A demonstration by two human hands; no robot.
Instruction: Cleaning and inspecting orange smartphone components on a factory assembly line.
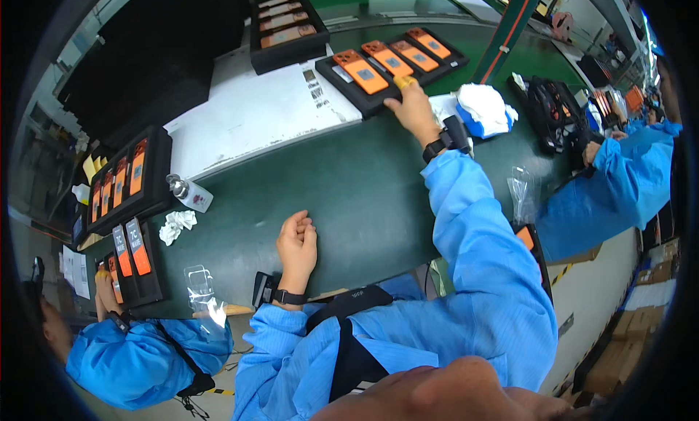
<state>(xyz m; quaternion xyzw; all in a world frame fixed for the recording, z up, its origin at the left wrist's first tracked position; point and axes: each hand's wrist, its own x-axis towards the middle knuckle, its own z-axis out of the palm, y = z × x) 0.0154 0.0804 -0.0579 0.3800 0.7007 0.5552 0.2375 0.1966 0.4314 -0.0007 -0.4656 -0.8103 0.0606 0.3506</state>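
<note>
My right hand point(415, 109) reaches out to the near edge of a black foam tray point(349, 91). Its thumb and fingers close over that edge, with yellow covers on the fingertips. Several orange phones point(371, 80) lie in a row in this tray. My left hand point(297, 248) is over the green work surface point(357, 203), near its front edge. Its fingers are loosely curled together, and nothing shows in them.
Another tray point(289, 53) stands at the back; a third point(156, 166) is at left beside a bottle point(191, 194) and crumpled tissue point(177, 226). White cloth point(486, 108) lies right of my right hand. Co-workers in blue sit left point(145, 363) and right point(619, 188).
</note>
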